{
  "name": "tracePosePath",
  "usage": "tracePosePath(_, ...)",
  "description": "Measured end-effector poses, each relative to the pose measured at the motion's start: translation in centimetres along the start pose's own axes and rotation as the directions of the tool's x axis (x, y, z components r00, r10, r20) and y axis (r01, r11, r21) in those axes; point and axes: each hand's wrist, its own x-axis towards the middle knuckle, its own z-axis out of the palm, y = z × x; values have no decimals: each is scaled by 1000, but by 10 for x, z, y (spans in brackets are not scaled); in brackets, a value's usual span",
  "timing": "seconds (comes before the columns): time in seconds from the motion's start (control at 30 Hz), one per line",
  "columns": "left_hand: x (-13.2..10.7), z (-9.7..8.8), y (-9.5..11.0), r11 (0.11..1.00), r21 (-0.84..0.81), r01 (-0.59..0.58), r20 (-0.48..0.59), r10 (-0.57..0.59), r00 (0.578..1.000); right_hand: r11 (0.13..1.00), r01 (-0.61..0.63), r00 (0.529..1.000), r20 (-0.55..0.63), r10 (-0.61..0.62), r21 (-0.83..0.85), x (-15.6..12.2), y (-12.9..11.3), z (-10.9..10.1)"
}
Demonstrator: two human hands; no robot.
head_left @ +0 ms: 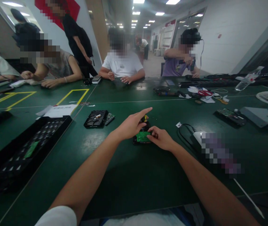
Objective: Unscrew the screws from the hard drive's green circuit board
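A hard drive [138, 142] with a green circuit board [142, 137] facing up lies in front of me on the table. My left hand [131, 125] is over its far left side, index finger stretched out. The thumb and other fingers are closed about a small yellow-and-black tool [145, 118], mostly hidden by the hand. My right hand [161, 138] is at the drive's right edge, fingers bent, with thumb and fingertips against the board and drive. To the left lies another black drive [95, 118], with a loose circuit board [109, 118] beside it.
A long black tray [28, 150] with a green strip takes up the left. On the right are a white power strip [197, 135] with a cable, another drive [230, 117], a grey box [263, 116] and a plastic bottle [249, 79]. Several people sit across the table.
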Motion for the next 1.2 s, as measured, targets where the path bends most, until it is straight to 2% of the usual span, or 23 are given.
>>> tracePosePath(0.1, 0, 0, -1, 999, -35, -20, 14, 21, 1000, 1000, -4, 1000, -6, 4, -7, 0, -1, 0)
tracePosePath(0.2, 0, 3, -4, 999, 54, -1, -21, 2, 1000, 1000, -10, 1000, -1, 10, -2, 0, -2, 0)
tracePosePath(0.3, 1, 7, -6, 983, 170, 65, -65, -55, 996, 1000, -8, 1000, 6, 8, 5, -1, -2, -1)
tracePosePath(0.37, 2, 11, -7, 978, 190, 87, -69, -75, 995, 1000, -2, 1000, 1, 2, 3, -1, -2, -2)
tracePosePath(0.6, 1, 13, -9, 1000, -23, 2, -36, -3, 999, 1000, 14, 1000, -21, -14, 2, -1, 0, 1)
tracePosePath(0.83, 2, 15, -11, 981, 162, 106, -138, -84, 987, 1000, -16, 1000, 1, 16, 21, -1, 0, 1)
tracePosePath(0.9, 2, 15, -11, 992, 105, 72, -128, -58, 990, 1000, -15, 1000, -3, 15, 19, -1, 0, 1)
tracePosePath(1.03, 1, 12, -9, 993, -116, -32, -88, 22, 996, 1000, -11, 1000, -19, 11, 12, -1, -1, 1)
tracePosePath(1.2, 0, 8, -5, 986, -159, -45, -70, 34, 997, 1000, -5, 1000, -23, 5, 1, -2, -1, 0)
